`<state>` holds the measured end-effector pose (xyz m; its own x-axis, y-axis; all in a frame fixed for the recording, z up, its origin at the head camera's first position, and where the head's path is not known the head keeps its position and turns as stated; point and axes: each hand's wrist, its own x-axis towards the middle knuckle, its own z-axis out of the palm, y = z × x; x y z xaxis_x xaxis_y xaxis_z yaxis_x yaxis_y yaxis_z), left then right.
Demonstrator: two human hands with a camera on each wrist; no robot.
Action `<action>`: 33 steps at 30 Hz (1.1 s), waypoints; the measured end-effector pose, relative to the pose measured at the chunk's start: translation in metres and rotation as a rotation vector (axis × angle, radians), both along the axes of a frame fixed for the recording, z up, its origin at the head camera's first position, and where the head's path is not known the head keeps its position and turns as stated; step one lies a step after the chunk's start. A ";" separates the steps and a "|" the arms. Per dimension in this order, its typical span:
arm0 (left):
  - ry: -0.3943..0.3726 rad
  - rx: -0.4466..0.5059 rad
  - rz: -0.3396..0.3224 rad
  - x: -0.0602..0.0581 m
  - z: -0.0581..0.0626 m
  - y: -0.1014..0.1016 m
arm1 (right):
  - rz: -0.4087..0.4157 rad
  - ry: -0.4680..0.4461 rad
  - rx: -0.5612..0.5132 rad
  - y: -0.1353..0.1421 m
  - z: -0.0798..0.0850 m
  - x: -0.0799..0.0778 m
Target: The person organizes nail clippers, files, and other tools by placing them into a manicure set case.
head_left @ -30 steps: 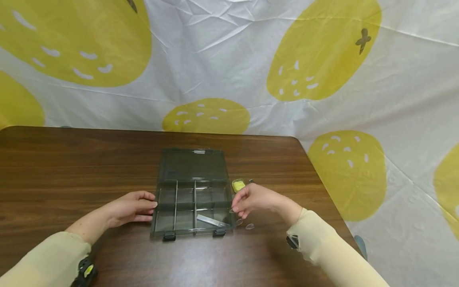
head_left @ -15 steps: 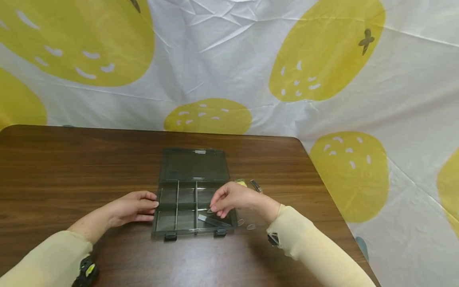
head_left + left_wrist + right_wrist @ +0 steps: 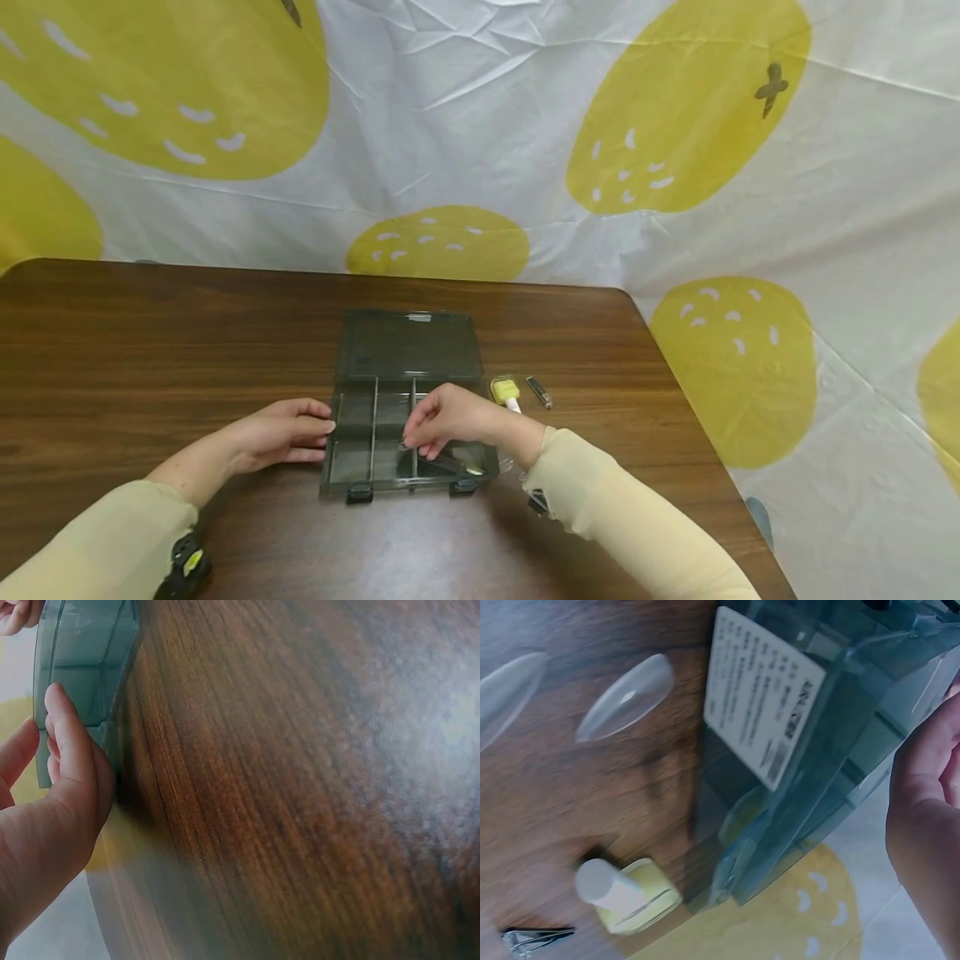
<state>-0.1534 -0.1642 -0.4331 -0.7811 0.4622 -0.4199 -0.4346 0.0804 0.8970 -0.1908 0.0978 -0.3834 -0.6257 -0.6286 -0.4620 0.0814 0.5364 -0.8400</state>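
A smoky clear divided box [image 3: 356, 467] lies on the table with its lid [image 3: 408, 346] folded back. My left hand [image 3: 288, 433] rests at the box's left side, fingers nearly straight along its wall; the left wrist view shows the fingers [image 3: 71, 742] against the greenish wall. Over the box's middle divider, my right hand [image 3: 446, 421] pinches a small clear almond-shaped piece [image 3: 403, 444] between thumb and forefinger. The right wrist view shows only part of this hand, behind the box wall. A clear strip in the front right compartment is partly hidden beneath it.
Right of the box lie a yellow case [image 3: 505, 389] with a white cylinder [image 3: 604, 883] and a nail clipper [image 3: 538, 392]. Two more clear almond-shaped pieces [image 3: 626, 697] lie on the table near the box's labelled side. A patterned curtain [image 3: 465, 125] hangs behind the table.
My right hand has moved left from beside the box to over its middle divider, carrying the clear piece. It uncovers the yellow case and nail clipper. The left hand stays by the box.
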 end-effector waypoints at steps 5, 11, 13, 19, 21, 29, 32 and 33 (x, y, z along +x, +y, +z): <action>-0.005 -0.001 0.005 -0.001 -0.001 0.000 | -0.012 0.016 0.008 -0.009 -0.002 0.000; -0.005 -0.009 0.001 -0.001 0.001 0.001 | -0.023 0.033 0.025 -0.012 0.000 -0.001; -0.006 -0.008 0.001 -0.001 0.001 0.000 | -0.022 0.034 0.026 -0.011 0.002 -0.001; -0.008 -0.004 0.003 0.000 0.002 0.001 | -0.006 0.044 0.024 -0.005 0.006 -0.003; -0.007 -0.005 0.002 -0.001 0.002 0.001 | -0.008 0.045 0.024 0.000 0.007 -0.004; -0.006 0.003 0.003 -0.001 -0.001 0.000 | -0.064 0.037 0.000 0.026 0.011 -0.003; -0.004 -0.002 0.002 -0.001 0.000 0.000 | -0.072 0.039 0.003 0.039 0.011 -0.003; -0.004 -0.005 0.001 -0.001 0.001 0.000 | -0.076 0.042 0.005 0.043 0.011 -0.003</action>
